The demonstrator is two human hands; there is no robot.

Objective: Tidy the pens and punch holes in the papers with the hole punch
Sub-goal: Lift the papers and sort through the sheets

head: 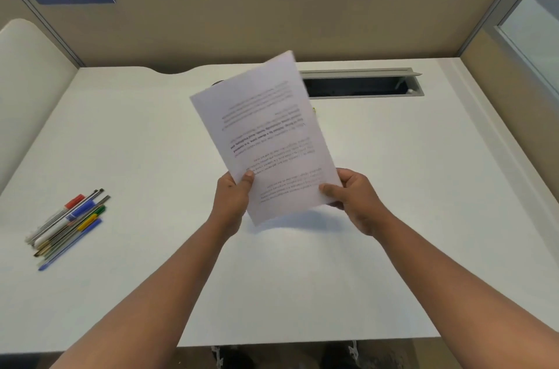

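A thin stack of white printed paper sheets (266,138) is held tilted above the white desk, text upside down, pinched at its near corners. A tidy bundle of assorted coloured plastic pens (68,226) lies together, aligned diagonally, far left.

Both bare forearms reach forward and converge at the printed sheets (266,138). The left hand (231,202) pinches the sheets' lower left edge, thumb on top. The right hand (355,200) clamps their lower right corner, thumb across the front.
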